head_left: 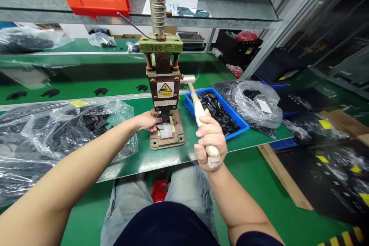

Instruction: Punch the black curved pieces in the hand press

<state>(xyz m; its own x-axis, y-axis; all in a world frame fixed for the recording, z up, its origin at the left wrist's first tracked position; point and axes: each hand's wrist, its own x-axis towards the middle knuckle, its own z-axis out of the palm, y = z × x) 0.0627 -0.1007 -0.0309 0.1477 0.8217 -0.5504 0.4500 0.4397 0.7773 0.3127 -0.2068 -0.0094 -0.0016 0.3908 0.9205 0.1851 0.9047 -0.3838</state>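
Note:
A hand-operated press (165, 88) with a yellow warning label stands upright at the middle of the bench. My right hand (211, 140) is wrapped round its long lever (198, 109), whose grip is covered in pale tape. At the press base (178, 123), my left hand (148, 120) pinches a small black plastic part (161, 126) beneath the ram. The far side of that part is hidden by the press head and my fingers. Right of the press sits a blue tray (245, 126) full of small black parts (216, 107).
Clear plastic bags (63, 134) of black parts cover the bench's left side; another bag (256, 98) lies right of the tray. Several curved black pieces (50, 92) lie in a row behind. A red bin (98, 4) stands on the shelf (236, 0) above.

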